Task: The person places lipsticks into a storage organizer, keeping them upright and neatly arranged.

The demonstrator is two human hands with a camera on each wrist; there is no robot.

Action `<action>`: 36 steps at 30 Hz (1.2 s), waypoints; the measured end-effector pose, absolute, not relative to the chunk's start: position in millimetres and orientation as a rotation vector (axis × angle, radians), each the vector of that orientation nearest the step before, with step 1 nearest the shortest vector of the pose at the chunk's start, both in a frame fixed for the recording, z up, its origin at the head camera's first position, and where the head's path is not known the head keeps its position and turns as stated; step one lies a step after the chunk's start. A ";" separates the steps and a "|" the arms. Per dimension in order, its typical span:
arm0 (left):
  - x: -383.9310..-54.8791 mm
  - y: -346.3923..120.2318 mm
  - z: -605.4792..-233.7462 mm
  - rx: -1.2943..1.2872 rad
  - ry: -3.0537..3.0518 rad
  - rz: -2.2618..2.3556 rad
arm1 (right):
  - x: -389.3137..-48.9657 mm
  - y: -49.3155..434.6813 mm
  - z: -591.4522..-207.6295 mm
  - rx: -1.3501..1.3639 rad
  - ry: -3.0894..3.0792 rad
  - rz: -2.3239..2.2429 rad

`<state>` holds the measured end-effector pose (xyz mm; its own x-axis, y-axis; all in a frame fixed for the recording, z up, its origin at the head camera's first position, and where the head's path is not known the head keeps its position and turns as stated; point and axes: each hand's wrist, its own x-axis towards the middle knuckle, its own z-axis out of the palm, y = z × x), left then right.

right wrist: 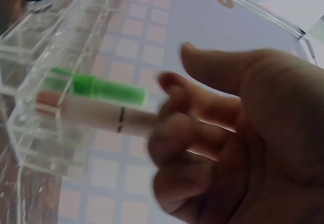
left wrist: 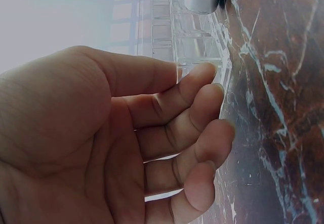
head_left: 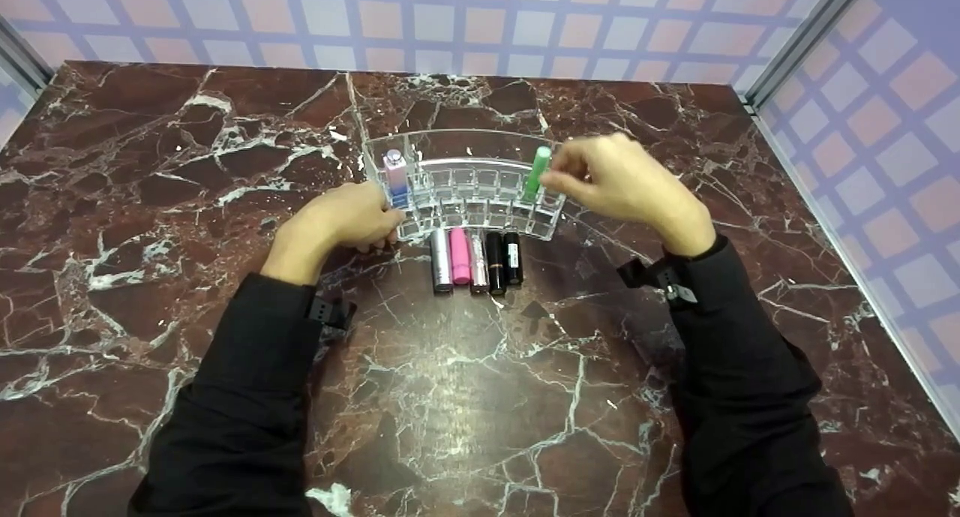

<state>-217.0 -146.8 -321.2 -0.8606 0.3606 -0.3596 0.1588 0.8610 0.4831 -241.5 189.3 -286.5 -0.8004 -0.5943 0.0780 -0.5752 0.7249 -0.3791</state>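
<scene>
A clear, curved acrylic lipstick organizer (head_left: 469,161) stands in the middle of the table. My left hand (head_left: 341,215) pinches its left end between thumb and forefinger. At its right end a green lipstick tube (head_left: 537,173) stands tilted in a slot. Beside that, in the right wrist view, a pale pink lipstick tube (right wrist: 101,115) sits in another slot; my hand hides it from the head view. My right hand (head_left: 626,175) is at the pale tube's top, thumb apart from the loosely bent fingers. A pink-and-blue tube (head_left: 395,178) stands at the organizer's left.
Before the organizer several lipsticks lie side by side: a silver one (head_left: 442,260), a pink one (head_left: 460,256), a shiny patterned one (head_left: 478,260) and black ones (head_left: 496,262). A checkered panel (head_left: 480,29) borders the marbled table (head_left: 465,397) behind, another on the right.
</scene>
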 end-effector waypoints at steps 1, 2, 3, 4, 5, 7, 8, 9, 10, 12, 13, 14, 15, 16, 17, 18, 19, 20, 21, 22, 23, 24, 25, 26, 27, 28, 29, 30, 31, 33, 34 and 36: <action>-217.1 -146.8 -321.2 0.381 2.588 0.618 | -242.0 191.4 -288.6 -0.967 2.838 -0.564; -217.1 -146.8 -321.2 0.378 2.587 0.618 | -242.5 193.5 -290.9 -0.958 2.809 -0.525; -216.9 -146.7 -321.2 0.377 2.587 0.617 | -242.8 195.6 -293.1 -0.952 2.790 -0.489; -216.8 -146.7 -321.2 0.377 2.587 0.615 | -243.0 197.4 -295.2 -0.943 2.779 -0.463; -216.7 -146.7 -321.1 0.375 2.587 0.615 | -243.7 198.9 -297.7 -0.939 2.774 -0.439; -216.7 -146.5 -321.1 0.379 2.586 0.616 | -244.9 201.2 -302.7 -0.932 2.773 -0.411; -216.6 -146.5 -321.0 0.377 2.583 0.617 | -245.4 201.9 -304.7 -0.922 2.774 -0.404; -216.5 -146.4 -321.0 0.376 2.582 0.618 | -246.1 202.5 -306.8 -0.910 2.775 -0.399; -216.4 -146.4 -321.0 0.373 2.580 0.620 | -246.8 202.9 -308.8 -0.897 2.774 -0.393; -216.2 -146.5 -321.0 0.370 2.577 0.620 | -248.2 203.0 -312.3 -0.867 2.761 -0.385; -216.0 -146.5 -321.0 0.369 2.576 0.620 | -248.7 203.0 -313.7 -0.855 2.753 -0.383; -215.9 -146.5 -321.1 0.368 2.576 0.620 | -249.3 202.8 -314.9 -0.841 2.744 -0.382; -215.8 -146.5 -321.1 0.368 2.576 0.620 | -249.7 202.7 -316.1 -0.830 2.735 -0.380; -215.7 -146.5 -321.1 0.368 2.575 0.621 | -250.0 202.5 -317.0 -0.825 2.730 -0.374; -215.6 -146.5 -321.1 0.367 2.577 0.620 | -250.5 202.3 -317.9 -0.819 2.725 -0.371; -215.6 -146.5 -321.3 0.366 2.580 0.619 | -250.9 202.0 -318.9 -0.813 2.720 -0.369; -215.6 -146.4 -321.2 0.365 2.582 0.622 | -251.2 201.7 -319.8 -0.805 2.715 -0.369; -215.6 -146.4 -321.2 0.363 2.584 0.623 | -251.6 201.4 -320.8 -0.794 2.712 -0.368; -215.6 -146.2 -321.0 0.363 2.585 0.625 | -251.9 201.3 -321.9 -0.788 2.712 -0.364; -215.6 -146.0 -321.0 0.362 2.586 0.623 | -252.3 201.2 -322.9 -0.782 2.712 -0.358; -215.7 -145.7 -320.9 0.363 2.588 0.620 | -252.8 201.1 -324.0 -0.774 2.711 -0.356; -215.8 -145.4 -320.9 0.366 2.589 0.618 | -253.2 201.0 -325.0 -0.767 2.711 -0.354; -215.8 -145.1 -320.8 0.370 2.591 0.616 | -253.5 200.8 -326.0 -0.766 2.713 -0.351; -215.7 -144.8 -320.6 0.370 2.590 0.615 | -253.7 200.6 -326.8 -0.767 2.714 -0.345; -215.7 -144.5 -320.6 0.367 2.588 0.614 | -253.8 200.3 -327.3 -0.768 2.715 -0.339; -215.7 -144.3 -320.7 0.363 2.586 0.615 | -253.9 200.1 -327.8 -0.764 2.715 -0.337; -215.9 -144.2 -321.0 0.361 2.585 0.618 | -254.0 199.5 -328.2 -0.763 2.716 -0.333; -215.9 -144.1 -321.3 0.357 2.582 0.622 | -253.9 199.0 -328.4 -0.766 2.718 -0.327; -215.8 -144.1 -321.6 0.348 2.578 0.628 | -253.7 198.4 -328.5 -0.770 2.721 -0.320; -215.9 -144.0 -322.3 0.331 2.567 0.638 | -253.5 197.6 -328.6 -0.767 2.722 -0.310; -216.0 -144.0 -322.8 0.326 2.565 0.640 | -253.4 197.2 -328.7 -0.766 2.722 -0.308; -215.8 -144.0 -323.2 0.319 2.562 0.641 | -253.1 196.7 -328.9 -0.762 2.719 -0.308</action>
<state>-215.8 -144.0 -323.2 -0.8590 0.3297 -0.3917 0.1064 0.8633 0.4934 -253.1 196.7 -328.9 -0.8143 -0.5344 -0.2266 -0.4701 0.8362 -0.2825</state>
